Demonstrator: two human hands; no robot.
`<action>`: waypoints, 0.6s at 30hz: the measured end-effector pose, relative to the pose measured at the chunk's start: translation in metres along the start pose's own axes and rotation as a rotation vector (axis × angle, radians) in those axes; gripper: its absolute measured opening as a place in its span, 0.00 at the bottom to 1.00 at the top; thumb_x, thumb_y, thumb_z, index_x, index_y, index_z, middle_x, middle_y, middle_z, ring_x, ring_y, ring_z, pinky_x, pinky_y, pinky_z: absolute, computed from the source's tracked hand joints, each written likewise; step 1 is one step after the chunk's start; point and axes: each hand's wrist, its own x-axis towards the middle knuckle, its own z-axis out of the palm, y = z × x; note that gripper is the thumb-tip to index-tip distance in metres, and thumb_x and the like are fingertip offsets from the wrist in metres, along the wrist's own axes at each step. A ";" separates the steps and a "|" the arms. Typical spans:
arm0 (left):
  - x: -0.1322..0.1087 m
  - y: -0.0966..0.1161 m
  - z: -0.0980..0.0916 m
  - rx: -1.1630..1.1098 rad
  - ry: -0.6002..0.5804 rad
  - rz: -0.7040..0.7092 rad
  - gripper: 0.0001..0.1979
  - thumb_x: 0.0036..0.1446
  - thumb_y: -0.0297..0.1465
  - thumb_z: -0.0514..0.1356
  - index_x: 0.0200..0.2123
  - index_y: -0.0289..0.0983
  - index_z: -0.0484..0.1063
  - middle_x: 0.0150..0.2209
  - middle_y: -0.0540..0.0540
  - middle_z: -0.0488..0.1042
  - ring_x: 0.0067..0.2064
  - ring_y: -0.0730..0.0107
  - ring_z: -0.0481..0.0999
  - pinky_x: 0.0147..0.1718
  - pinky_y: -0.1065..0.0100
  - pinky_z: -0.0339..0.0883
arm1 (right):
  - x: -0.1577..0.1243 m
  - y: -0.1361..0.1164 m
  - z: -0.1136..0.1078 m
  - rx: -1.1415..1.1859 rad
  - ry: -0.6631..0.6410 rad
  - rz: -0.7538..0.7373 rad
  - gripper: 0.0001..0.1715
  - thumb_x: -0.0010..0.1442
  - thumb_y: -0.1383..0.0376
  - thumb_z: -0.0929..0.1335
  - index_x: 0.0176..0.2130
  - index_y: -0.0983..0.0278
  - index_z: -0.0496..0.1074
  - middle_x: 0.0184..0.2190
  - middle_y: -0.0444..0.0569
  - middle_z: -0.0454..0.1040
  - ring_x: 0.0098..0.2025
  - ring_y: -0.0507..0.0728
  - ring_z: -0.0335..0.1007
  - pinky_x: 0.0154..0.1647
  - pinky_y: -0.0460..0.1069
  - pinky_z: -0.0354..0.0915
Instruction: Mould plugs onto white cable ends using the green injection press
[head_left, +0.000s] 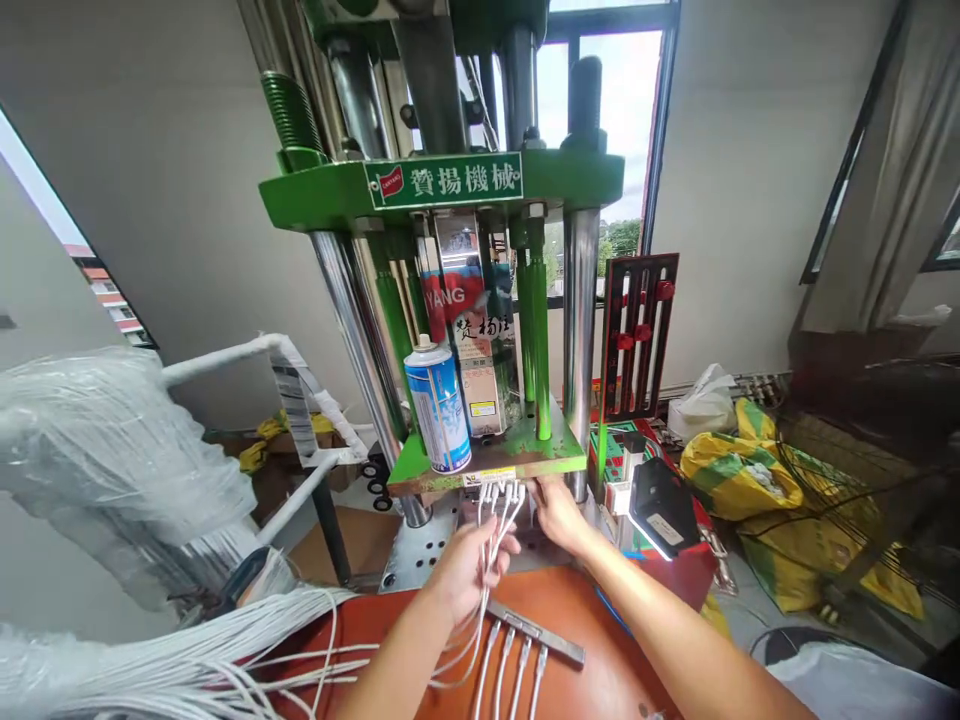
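My left hand [466,567] is closed round a bunch of thin white cables [501,515] that run up into the mould area under the green press plate [487,460]. My right hand [556,512] reaches in beside them at the cable ends, fingers curled at the mould; what it grips is hidden. On the brown table [585,640] just below my hands lies a metal bar [536,632] with several white cable ends fitted along it.
A green vertical moulding machine [442,185] with steel columns stands ahead. A blue spray can [439,405] sits on its lower plate. Bundles of white cable [150,665] lie at left, partly wrapped in plastic. A black device [661,508] and yellow-green bags [757,475] are at right.
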 end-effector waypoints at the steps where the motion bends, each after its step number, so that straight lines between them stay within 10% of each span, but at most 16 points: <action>1: -0.013 -0.008 0.002 0.009 -0.012 -0.005 0.18 0.64 0.40 0.67 0.42 0.28 0.75 0.26 0.44 0.75 0.17 0.80 0.62 0.16 0.77 0.42 | -0.015 -0.003 -0.002 -0.003 0.012 0.006 0.15 0.77 0.63 0.58 0.40 0.63 0.68 0.41 0.54 0.74 0.44 0.59 0.71 0.48 0.53 0.67; 9: -0.091 -0.071 0.022 -0.004 0.143 -0.010 0.45 0.32 0.65 0.75 0.39 0.33 0.73 0.18 0.60 0.59 0.16 0.86 0.44 0.15 0.75 0.36 | -0.102 -0.033 0.003 -0.110 0.076 0.184 0.11 0.74 0.65 0.60 0.39 0.62 0.68 0.41 0.55 0.70 0.45 0.65 0.66 0.48 0.57 0.63; 18: -0.137 -0.056 0.016 0.236 0.054 0.084 0.35 0.48 0.65 0.69 0.33 0.38 0.68 0.14 0.58 0.57 0.15 0.83 0.44 0.16 0.75 0.38 | -0.128 -0.024 -0.027 0.070 -0.123 0.293 0.15 0.68 0.62 0.66 0.29 0.63 0.68 0.37 0.56 0.74 0.44 0.64 0.68 0.50 0.57 0.64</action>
